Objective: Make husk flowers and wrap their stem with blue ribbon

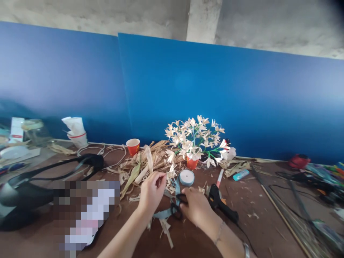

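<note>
My left hand [152,190] is closed in a pinch over the middle of the table. A pale strip of dried corn husk [148,159] rises from behind its fingers and seems held there, though the grip itself is hidden. To its right, my right hand [195,205] rests low with its fingers on the dark handles of a pair of scissors [176,210]. Light blue ribbon [162,214] lies around the scissors. Just beyond my right hand sits a ribbon roll [186,177]. Past it, cream husk flowers [193,138] on green stems stand in a red cup [192,163].
Dried husks [158,152] are heaped behind my hands, beside a paper cup [133,147]. A black glue gun [221,204] lies at right, near a turquoise lighter [241,175]. At left are a black bag [24,200] and a blurred-out phone-like object [88,218]. Blue panels [228,93] close the back.
</note>
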{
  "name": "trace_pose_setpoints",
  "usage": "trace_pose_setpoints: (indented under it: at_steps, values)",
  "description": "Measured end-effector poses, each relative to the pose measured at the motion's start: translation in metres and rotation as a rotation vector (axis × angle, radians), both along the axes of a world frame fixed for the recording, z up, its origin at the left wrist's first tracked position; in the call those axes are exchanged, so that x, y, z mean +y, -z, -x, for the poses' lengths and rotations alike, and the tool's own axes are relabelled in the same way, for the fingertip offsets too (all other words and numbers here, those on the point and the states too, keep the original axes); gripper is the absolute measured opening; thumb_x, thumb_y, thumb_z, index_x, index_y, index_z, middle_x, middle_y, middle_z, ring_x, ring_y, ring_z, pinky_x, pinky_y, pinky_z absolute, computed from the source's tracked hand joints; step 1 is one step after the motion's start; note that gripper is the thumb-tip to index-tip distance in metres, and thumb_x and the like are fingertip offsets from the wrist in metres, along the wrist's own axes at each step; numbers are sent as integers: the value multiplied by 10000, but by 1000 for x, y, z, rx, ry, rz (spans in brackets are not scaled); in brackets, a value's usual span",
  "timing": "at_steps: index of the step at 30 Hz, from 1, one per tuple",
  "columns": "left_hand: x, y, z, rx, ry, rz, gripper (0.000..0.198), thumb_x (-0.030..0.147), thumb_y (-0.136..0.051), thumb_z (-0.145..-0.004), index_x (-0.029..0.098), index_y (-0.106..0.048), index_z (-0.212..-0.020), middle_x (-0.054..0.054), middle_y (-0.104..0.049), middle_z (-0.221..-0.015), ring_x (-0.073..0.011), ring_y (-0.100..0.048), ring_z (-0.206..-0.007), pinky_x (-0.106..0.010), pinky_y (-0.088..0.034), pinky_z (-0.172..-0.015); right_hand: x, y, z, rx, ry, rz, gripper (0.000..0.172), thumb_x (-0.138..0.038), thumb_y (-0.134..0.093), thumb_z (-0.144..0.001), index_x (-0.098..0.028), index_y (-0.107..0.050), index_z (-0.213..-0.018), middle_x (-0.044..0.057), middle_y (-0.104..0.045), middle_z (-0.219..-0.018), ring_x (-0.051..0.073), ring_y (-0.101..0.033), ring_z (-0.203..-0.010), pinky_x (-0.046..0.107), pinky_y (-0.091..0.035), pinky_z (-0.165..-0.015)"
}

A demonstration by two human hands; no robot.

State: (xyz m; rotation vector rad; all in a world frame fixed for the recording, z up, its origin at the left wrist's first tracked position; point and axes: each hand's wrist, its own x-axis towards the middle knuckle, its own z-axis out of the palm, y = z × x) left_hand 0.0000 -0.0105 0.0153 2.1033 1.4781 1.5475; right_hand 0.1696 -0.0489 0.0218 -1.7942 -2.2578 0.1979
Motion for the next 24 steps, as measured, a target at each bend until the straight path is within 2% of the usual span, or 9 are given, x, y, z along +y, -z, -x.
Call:
trace_pose_setpoints:
  at_steps: [3, 6, 9, 12, 15, 17, 19, 22, 24]
  values:
    - [-1, -1, 0, 1, 4, 13, 139, 224, -469, -793, 170, -595, -767, -18, -613, -679, -122, -521, -566, -229, -410, -581, 3, 9, 11, -55, 63, 66, 302, -101, -506, -618, -131, -567, -912, 119, -580, -913, 232, -565, -818, 295, -397, -695]
    - [-2, -2, 0, -5, 14, 25, 137, 212, -468, -791, 169, -597, -774, -27, -628, -711, -127, -540, -597, -224, -416, -594, 2, 9, 18, 42, 50, 19, 268, -125, -506, -625, -146, -558, -888, 95, -587, -869, 217, -568, -767, 283, -395, -666]
    - [-2, -2, 0, -1, 17, 23, 140, 202, -465, -791, 166, -599, -775, -33, -632, -728, -131, -549, -627, -222, -416, -605, 3, 8, 26, 289, -70, 27, 192, -167, -483, -697, -179, -558, -873, 34, -608, -796, 164, -562, -697, 238, -391, -628]
    - [-1, -2, 1, 1, 7, 12, 141, 207, -466, -791, 166, -598, -767, -26, -621, -697, -124, -532, -587, -222, -412, -585, 6, 9, 29, 436, -201, 61, 254, -87, -407, -723, -189, -573, -886, 14, -616, -805, 132, -560, -716, 206, -395, -642]
    - [-1, -2, 0, -9, 2, 11, 143, 218, -466, -792, 168, -597, -766, -21, -614, -677, -119, -519, -563, -228, -413, -577, 6, 13, 25, 343, -210, 4, 311, -13, -445, -606, -179, -595, -823, 39, -588, -886, 159, -532, -865, 229, -387, -747]
    - [-1, -3, 0, -16, 8, 15, 144, 221, -467, -791, 167, -598, -766, -23, -614, -679, -119, -518, -566, -231, -414, -580, 5, 17, 22, 294, -210, -26, 248, -19, -475, -577, -176, -593, -729, 47, -570, -908, 179, -505, -912, 254, -375, -781]
    - [-1, -4, 1, -16, 22, 24, 145, 220, -469, -788, 167, -601, -760, -23, -615, -678, -116, -510, -559, -230, -410, -572, 7, 19, 19, 332, -218, -33, 176, -43, -488, -596, -174, -578, -671, 35, -571, -857, 178, -506, -875, 264, -375, -763]
    - [-2, -7, 1, -30, 85, 76, 142, 228, -482, -774, 170, -608, -741, -24, -630, -691, -121, -525, -584, -231, -415, -585, 14, 16, 14, 574, -176, 18, 133, -102, -473, -670, -178, -568, -722, -7, -557, -697, 136, -510, -682, 236, -386, -640]
    - [-2, -8, 0, -94, 174, 173, 134, 243, -500, -761, 171, -610, -737, -29, -642, -724, -130, -555, -628, -229, -425, -593, 21, 11, 9, 799, -111, 26, 86, -164, -470, -719, -175, -550, -746, -22, -537, -649, 119, -490, -608, 224, -384, -591]
